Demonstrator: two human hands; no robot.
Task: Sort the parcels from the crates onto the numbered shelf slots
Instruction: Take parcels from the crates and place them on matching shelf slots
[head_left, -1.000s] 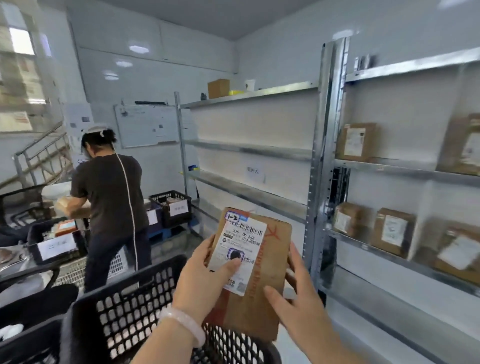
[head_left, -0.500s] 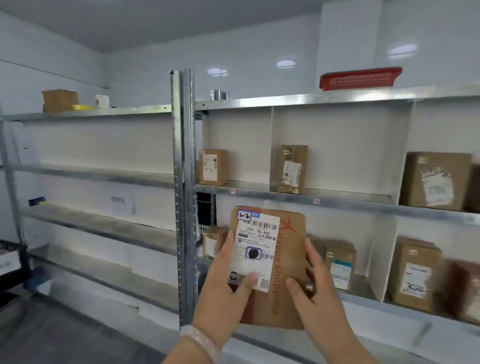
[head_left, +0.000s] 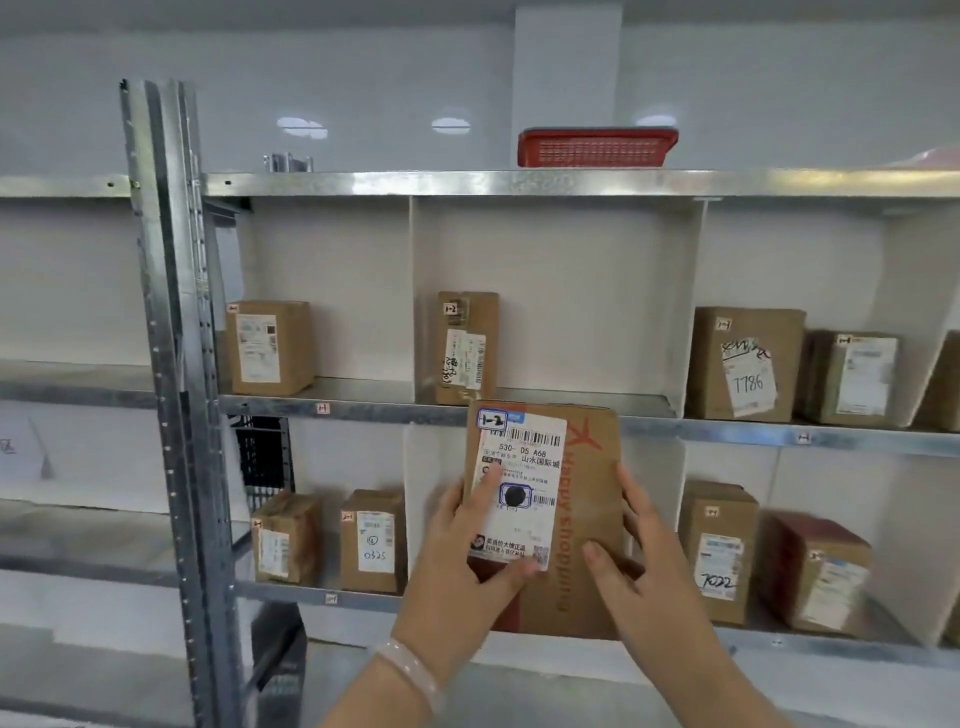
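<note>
Brown cardboard forms the parcel, which is held upright in front of the steel shelf rack. Its top edge is level with the front rail of the middle shelf, just below a narrow box stood in the upper middle slot. The lower middle slot is largely hidden behind it. A white shipping label is stuck on its front, with a handwritten tag reading 1-2 at the top corner.

The parcel's left edge is gripped by the left hand, thumb laid across the label and fingers curled behind. A pale bracelet is worn on that wrist. The right edge is clasped by the right hand, thumb pressed on the front. Other boxes are stood in neighbouring slots, and a red basket is set on the top shelf.
</note>
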